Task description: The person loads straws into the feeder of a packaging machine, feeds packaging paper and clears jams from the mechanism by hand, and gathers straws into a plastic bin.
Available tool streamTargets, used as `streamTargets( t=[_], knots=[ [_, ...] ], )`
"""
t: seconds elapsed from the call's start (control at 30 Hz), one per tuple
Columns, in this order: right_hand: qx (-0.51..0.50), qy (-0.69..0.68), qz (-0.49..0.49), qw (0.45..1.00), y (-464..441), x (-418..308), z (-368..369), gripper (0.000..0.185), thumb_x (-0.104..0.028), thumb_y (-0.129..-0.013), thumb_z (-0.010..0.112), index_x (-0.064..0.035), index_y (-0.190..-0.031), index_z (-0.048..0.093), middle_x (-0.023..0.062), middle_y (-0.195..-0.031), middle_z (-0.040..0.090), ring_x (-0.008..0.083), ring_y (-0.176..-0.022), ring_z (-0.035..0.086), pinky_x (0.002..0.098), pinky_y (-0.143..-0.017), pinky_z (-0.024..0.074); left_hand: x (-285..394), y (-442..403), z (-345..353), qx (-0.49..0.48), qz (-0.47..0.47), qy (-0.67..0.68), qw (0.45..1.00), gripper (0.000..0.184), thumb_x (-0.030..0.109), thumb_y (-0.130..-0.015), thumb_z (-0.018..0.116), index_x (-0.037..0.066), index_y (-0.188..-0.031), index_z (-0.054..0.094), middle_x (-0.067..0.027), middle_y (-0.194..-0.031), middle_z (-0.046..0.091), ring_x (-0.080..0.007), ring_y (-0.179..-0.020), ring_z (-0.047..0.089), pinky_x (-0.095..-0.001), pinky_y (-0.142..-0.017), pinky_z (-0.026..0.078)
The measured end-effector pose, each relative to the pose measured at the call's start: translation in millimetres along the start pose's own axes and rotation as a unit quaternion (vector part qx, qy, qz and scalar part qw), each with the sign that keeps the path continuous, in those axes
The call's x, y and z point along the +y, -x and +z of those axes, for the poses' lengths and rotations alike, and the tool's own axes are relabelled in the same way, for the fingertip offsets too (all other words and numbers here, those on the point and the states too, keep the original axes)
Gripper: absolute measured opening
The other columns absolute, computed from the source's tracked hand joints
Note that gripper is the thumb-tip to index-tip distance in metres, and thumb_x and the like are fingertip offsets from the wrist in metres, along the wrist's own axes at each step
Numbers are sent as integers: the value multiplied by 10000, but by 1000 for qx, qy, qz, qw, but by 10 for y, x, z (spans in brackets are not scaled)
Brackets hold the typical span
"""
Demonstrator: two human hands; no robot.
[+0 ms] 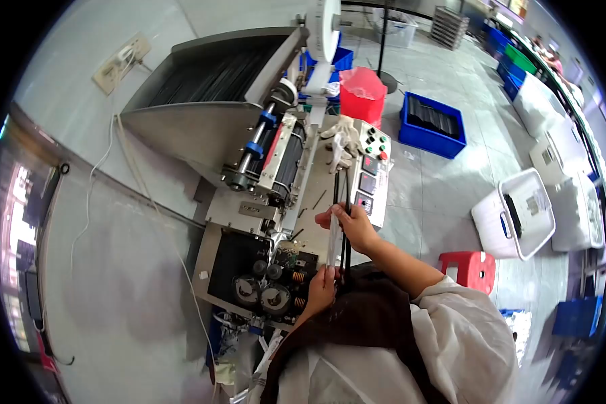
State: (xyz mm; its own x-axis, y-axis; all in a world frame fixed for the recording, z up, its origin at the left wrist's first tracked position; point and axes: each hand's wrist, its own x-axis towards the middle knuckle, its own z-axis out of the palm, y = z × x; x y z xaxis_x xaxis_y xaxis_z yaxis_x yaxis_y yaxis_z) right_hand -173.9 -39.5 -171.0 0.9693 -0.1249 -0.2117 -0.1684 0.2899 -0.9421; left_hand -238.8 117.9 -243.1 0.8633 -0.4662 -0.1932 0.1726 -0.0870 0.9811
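Note:
In the head view, my right hand (357, 229) is closed around several long, thin black straw-like sticks (337, 185) that point away from me. Lower down, my left hand (320, 288) pinches the near end of a clear, whitish strip (332, 246), which runs up toward my right hand. Some sticks also pass close beside the left fingers, and whether those fingers touch them I cannot tell. Both hands are over the near side of a metal machine (314, 185). A few loose black sticks lie on its top plate, and crumpled whitish gloves (343, 143) rest beside its control panel (369, 182).
A steel hopper (188, 128) full of black sticks rises at the left, above rollers (261, 293). On the floor are a blue crate (444, 146) of black items, a white bin (485, 219), a red stool (481, 273) and a red bag (362, 91). Distant people sit at the upper right.

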Motion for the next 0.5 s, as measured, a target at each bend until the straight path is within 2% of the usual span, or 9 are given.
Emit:
streamTargets(
  t=[0.03, 0.13, 0.17, 0.23, 0.33, 0.37, 0.43, 0.5],
  knots=[
    [-9, 1, 1, 1000, -39, -18, 30, 248, -148, -898, 333, 50, -859, 475, 167, -909, 585, 240, -852, 580, 323, -768, 468, -13, -3, -8, 18, 21, -54, 998, 284, 255, -891, 349, 28, -815, 502, -32, -624, 497, -103, -495, 459, -221, -458, 362],
    [-63, -110, -9, 992, -126, -54, 47, 222, -126, -903, 299, 50, -903, 435, 188, -976, 539, 289, -861, 574, 356, -770, 477, 118, 77, 19, 40, -3, -10, 999, 279, 245, -892, 352, 38, -752, 475, -30, -572, 458, -92, -467, 419, -218, -446, 337],
    [-77, -107, -14, 991, -111, -114, 59, 218, -140, -904, 308, 42, -897, 428, 183, -937, 550, 285, -851, 576, 361, -773, 476, 164, 101, 23, 31, 0, -13, 999, 279, 245, -892, 352, 38, -752, 475, -30, -572, 458, -92, -467, 419, -218, -446, 337],
    [-70, -145, -20, 987, -171, -108, 22, 218, -130, -904, 305, 41, -889, 439, 165, -850, 567, 257, -817, 585, 341, -745, 477, 240, 100, 37, 3, -25, 81, 996, 288, 238, -892, 359, 39, -699, 437, -22, -557, 435, -87, -452, 390, -223, -437, 328],
    [0, -182, -18, 983, -261, -273, -136, 187, -144, -896, 334, 8, -851, 433, 164, -843, 572, 276, -823, 585, 381, -781, 476, 227, 116, 27, -10, -35, 97, 995, 292, 240, -891, 364, 38, -685, 412, -16, -551, 423, -82, -462, 382, -223, -446, 330],
    [19, -183, -43, 982, -292, -389, -203, 187, -156, -894, 345, 5, -845, 428, 160, -843, 570, 283, -814, 587, 387, -767, 480, 178, 132, -16, -3, -35, 99, 994, 292, 240, -891, 364, 38, -685, 412, -16, -551, 423, -82, -462, 382, -223, -446, 330],
    [39, -211, -124, 969, -427, -675, -412, 187, -161, -892, 351, 5, -853, 429, 152, -842, 567, 275, -796, 590, 394, -758, 481, -14, 152, -125, -49, -7, 38, 998, 280, 243, -890, 368, 39, -705, 419, -16, -568, 445, -78, -501, 401, -218, -469, 342],
    [44, -199, -184, 961, -471, -1022, -512, 184, -162, -889, 364, 4, -851, 434, 138, -829, 563, 271, -789, 591, 386, -736, 485, -261, 291, -245, -7, -139, 126, 982, 255, 259, -889, 379, 32, -812, 465, -20, -603, 470, -84, -547, 427, -215, -511, 366]
  ],
)
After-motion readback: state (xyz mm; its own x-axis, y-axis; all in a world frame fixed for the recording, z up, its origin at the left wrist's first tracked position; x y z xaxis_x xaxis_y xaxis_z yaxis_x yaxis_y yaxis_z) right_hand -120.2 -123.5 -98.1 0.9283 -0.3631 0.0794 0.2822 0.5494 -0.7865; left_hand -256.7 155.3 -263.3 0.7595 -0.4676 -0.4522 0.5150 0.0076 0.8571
